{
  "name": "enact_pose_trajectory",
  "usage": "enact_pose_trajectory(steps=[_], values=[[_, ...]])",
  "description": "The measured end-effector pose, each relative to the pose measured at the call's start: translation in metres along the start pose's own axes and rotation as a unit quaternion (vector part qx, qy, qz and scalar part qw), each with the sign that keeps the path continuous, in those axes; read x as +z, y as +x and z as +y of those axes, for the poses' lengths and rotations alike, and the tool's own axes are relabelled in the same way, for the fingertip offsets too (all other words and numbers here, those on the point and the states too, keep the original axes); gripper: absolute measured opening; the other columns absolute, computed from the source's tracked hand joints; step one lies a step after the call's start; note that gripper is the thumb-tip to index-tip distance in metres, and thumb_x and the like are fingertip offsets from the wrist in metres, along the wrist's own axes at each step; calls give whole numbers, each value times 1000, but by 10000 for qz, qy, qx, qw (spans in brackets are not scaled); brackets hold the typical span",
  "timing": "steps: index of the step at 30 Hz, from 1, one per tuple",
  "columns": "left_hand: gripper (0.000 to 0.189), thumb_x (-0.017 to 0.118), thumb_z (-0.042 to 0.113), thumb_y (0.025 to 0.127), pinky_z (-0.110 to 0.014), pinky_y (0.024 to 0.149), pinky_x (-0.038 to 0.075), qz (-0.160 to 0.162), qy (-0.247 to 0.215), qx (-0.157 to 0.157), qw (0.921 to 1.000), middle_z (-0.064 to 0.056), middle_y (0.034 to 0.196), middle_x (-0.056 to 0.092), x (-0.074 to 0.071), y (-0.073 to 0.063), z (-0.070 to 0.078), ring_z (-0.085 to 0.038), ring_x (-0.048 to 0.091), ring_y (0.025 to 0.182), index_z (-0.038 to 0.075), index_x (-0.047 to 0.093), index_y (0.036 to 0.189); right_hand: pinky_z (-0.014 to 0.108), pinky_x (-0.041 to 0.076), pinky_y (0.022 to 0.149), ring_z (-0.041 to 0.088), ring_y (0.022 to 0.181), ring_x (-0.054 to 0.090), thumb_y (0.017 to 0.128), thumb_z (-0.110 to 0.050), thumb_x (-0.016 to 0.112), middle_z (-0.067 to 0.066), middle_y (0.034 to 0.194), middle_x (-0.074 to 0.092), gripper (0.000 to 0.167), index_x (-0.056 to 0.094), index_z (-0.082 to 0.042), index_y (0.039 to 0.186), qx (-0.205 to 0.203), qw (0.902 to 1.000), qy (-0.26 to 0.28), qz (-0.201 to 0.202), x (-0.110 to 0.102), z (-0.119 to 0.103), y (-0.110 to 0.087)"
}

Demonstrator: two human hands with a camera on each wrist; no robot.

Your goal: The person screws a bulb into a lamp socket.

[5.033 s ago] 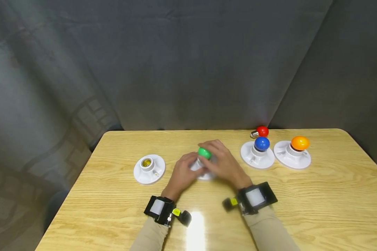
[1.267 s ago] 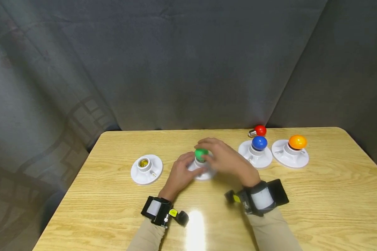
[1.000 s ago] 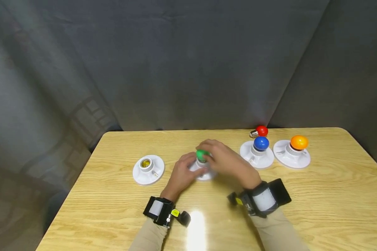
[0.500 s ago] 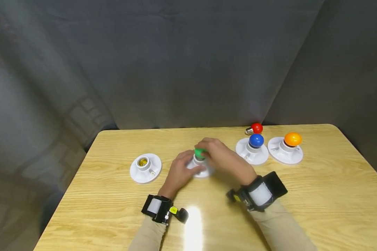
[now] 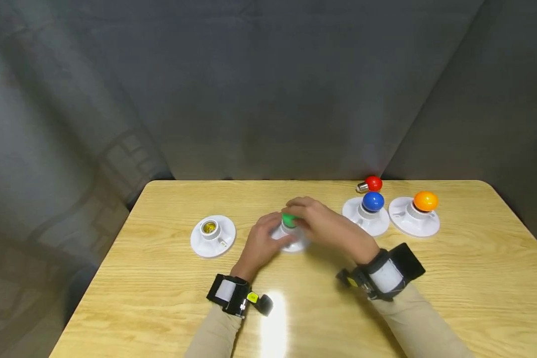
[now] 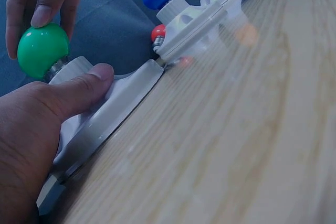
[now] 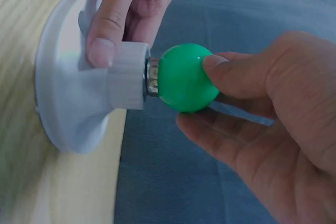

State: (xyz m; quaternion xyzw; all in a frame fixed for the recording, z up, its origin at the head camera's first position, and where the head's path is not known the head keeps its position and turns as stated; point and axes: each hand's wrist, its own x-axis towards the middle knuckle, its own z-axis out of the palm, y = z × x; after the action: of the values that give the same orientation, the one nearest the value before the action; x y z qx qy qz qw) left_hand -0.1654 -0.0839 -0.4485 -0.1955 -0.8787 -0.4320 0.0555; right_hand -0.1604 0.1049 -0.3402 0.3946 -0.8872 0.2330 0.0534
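A green light bulb (image 7: 184,80) sits partly screwed in a white lamp socket (image 7: 128,77), a band of its metal thread showing above the rim. My right hand (image 5: 328,226) pinches the bulb's globe between thumb and fingertips. Around the socket's base my left hand (image 5: 261,243) is curled, its thumb (image 6: 86,90) pressing on the white plastic in the left wrist view. To the left stands a second white lamp socket (image 5: 211,236) with no bulb, its brass-coloured inside visible.
At the right, a blue bulb (image 5: 373,202) and an orange bulb (image 5: 426,201) stand in white sockets. Behind the blue one, a red bulb (image 5: 374,183) lies on its side near the back edge of the wooden table (image 5: 161,308). A dark curtain (image 5: 268,89) hangs behind.
The right hand has kept hold of the green bulb while its wrist swung outward to the right and its fingers shifted round the globe. The left hand has stayed on the socket.
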Motion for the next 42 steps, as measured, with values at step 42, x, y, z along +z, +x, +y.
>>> enact_pose_trajectory(steps=[42], values=[[55, 71, 54, 81, -42, 112, 39, -81, 194, -97, 9997, 4, 138, 59, -1, 1, 2, -17, 49, 132, 25, 63, 127, 39, 55, 92, 26, 106, 62, 86, -2, 70, 12, 113, 66, 26, 67, -3, 112, -104, 9995, -166, -229, -2, 3, 5]])
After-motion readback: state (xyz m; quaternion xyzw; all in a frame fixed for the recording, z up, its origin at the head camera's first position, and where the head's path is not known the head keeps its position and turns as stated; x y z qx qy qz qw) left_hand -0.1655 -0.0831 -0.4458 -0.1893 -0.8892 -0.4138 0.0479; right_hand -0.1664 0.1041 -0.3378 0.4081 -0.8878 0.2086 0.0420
